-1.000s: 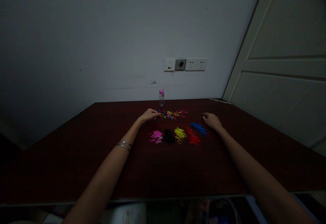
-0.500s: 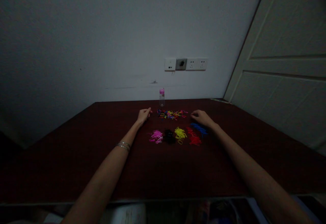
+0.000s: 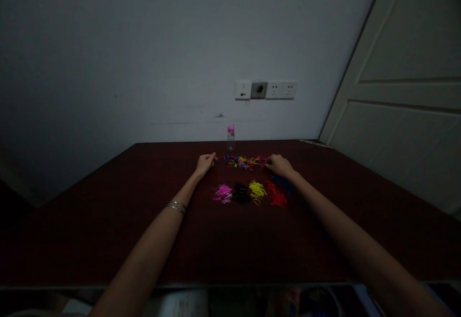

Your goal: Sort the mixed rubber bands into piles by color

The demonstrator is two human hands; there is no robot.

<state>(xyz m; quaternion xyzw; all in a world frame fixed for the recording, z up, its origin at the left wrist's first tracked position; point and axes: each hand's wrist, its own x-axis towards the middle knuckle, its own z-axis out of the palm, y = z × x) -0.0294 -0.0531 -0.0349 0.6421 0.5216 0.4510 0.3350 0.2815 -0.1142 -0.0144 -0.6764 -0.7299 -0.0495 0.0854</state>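
Observation:
Small coloured rubber bands lie in a mixed heap [image 3: 244, 162] on the dark red table. My right hand [image 3: 281, 165] is at the heap's right end, its fingertips closed together on a band there, whose colour is hard to make out. To the left of the heap rests my left hand [image 3: 205, 164], loosely curled, thumb and forefinger a little apart, with nothing visible between them. Nearer me are sorted piles: pink bands [image 3: 223, 192], black bands [image 3: 241, 193], yellow bands [image 3: 257, 190] and red bands [image 3: 276, 195]. Blue bands [image 3: 283, 181] are partly hidden under my right wrist.
A clear bottle with a pink cap [image 3: 231, 138] stands behind the heap, near the wall. Wall sockets [image 3: 281, 90] sit above the table [image 3: 223, 245]. At the right is a white panelled door [image 3: 406, 139]. Blurred items lie below the table's front edge.
My right hand has moved left to the right end of the mixed heap, and its wrist now covers more of the blue bands. My left hand stays nearly still. The view has shifted slightly.

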